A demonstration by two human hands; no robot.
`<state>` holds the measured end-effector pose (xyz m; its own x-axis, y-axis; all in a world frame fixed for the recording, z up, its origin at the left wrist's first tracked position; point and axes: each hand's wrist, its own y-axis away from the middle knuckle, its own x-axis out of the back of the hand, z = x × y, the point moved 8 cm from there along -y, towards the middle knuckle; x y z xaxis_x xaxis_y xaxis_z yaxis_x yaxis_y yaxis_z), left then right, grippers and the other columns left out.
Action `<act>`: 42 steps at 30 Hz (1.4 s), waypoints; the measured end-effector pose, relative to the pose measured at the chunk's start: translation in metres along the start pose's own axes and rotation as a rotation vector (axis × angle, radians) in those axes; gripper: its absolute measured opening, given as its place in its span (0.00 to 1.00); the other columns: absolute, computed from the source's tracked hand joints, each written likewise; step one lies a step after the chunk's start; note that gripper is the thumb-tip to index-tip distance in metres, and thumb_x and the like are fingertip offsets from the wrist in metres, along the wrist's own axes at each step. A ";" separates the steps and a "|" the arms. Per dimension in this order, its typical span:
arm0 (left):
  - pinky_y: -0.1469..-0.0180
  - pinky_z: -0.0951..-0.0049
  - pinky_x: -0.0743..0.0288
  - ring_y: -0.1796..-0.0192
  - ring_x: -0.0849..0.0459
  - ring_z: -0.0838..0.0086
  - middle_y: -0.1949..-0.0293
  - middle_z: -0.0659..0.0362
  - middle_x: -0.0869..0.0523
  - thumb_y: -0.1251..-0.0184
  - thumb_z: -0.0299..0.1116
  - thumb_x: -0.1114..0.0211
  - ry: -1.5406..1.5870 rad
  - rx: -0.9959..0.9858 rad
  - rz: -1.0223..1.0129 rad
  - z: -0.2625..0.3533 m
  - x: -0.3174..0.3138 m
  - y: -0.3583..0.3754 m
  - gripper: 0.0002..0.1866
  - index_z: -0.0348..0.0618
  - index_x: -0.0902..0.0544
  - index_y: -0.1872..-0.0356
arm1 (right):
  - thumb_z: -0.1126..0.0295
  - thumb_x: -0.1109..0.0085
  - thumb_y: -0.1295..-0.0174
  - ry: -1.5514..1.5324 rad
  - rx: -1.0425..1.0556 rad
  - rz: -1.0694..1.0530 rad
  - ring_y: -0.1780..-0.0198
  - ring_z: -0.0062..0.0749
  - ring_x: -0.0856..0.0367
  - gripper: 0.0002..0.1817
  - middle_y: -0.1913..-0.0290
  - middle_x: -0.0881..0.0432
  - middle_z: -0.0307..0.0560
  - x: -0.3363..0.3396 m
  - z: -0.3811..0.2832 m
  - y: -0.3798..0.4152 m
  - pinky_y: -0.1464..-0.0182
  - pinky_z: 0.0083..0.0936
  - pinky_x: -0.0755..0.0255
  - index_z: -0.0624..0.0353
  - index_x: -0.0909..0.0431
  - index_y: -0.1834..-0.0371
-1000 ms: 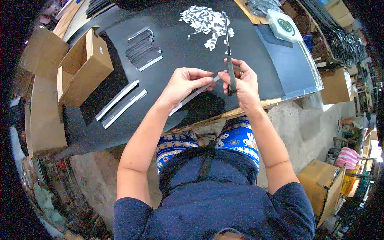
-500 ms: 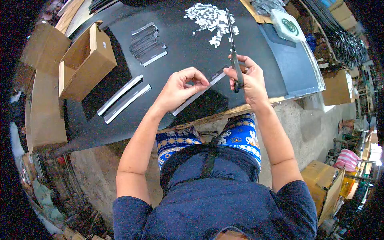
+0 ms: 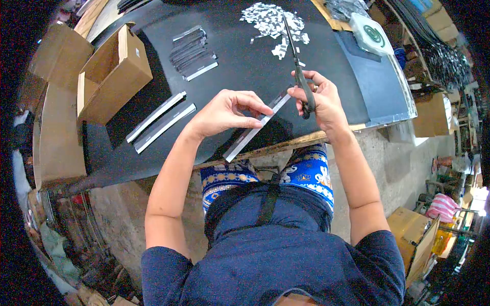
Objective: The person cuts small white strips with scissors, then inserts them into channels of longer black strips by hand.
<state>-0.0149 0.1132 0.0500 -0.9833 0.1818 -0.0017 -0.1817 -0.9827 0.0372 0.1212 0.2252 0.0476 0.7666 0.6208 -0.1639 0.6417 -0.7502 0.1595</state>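
1. The left hand (image 3: pixel 222 113) pinches a long, narrow grey strip with a pale edge (image 3: pixel 253 130), thumb and fingertips closed on it about midway along; the strip runs slantwise above the near edge of the black work table (image 3: pixel 240 61), its lower end toward 7 o'clock and overhanging the wooden rim.
2. The right hand (image 3: pixel 322 102) is clenched through the handles of a pair of long dark scissors (image 3: pixel 297 66), whose blades point toward 12 o'clock (whether the blades stand apart I cannot tell).
3. Since a second ago the strip has slid toward the body: more of it now hangs below the left hand, and its upper end sits just beside the scissor hand. That suggests the strip is being fed along between snips.
4. At 12 o'clock on the table lies a scatter of small white cut pieces (image 3: pixel 270 20), beside the scissor tips.
5. At 10 o'clock are two more long grey strips (image 3: pixel 161 121) lying side by side, a stack of short dark strips (image 3: pixel 191 51), and an open brown cardboard box (image 3: pixel 109 71).
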 end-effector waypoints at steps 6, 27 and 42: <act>0.49 0.75 0.26 0.53 0.19 0.74 0.57 0.58 0.16 0.49 0.22 0.27 0.004 0.029 -0.001 0.001 -0.001 0.000 0.16 0.36 0.14 0.56 | 0.72 0.27 0.51 0.026 -0.034 -0.031 0.80 0.21 0.25 0.27 0.74 0.20 0.41 0.003 0.002 -0.004 0.81 0.18 0.31 0.67 0.27 0.47; 0.56 0.81 0.26 0.63 0.21 0.83 0.61 0.64 0.16 0.49 0.23 0.26 0.056 0.015 0.031 -0.006 0.021 0.012 0.17 0.39 0.13 0.55 | 0.74 0.26 0.50 0.276 -0.552 -0.498 0.79 0.13 0.26 0.21 0.76 0.22 0.34 -0.007 0.017 0.123 0.82 0.14 0.36 0.60 0.27 0.55; 0.55 0.81 0.25 0.63 0.20 0.83 0.61 0.63 0.15 0.49 0.21 0.26 0.141 0.025 -0.007 -0.001 0.012 0.008 0.17 0.37 0.14 0.55 | 0.73 0.27 0.48 0.234 -0.531 -0.483 0.80 0.11 0.27 0.20 0.74 0.20 0.34 -0.020 0.015 0.106 0.82 0.12 0.35 0.60 0.26 0.54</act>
<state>-0.0281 0.1078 0.0488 -0.9734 0.1795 -0.1425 -0.1897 -0.9799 0.0615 0.1737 0.1295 0.0532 0.3439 0.9295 -0.1333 0.7877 -0.2084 0.5797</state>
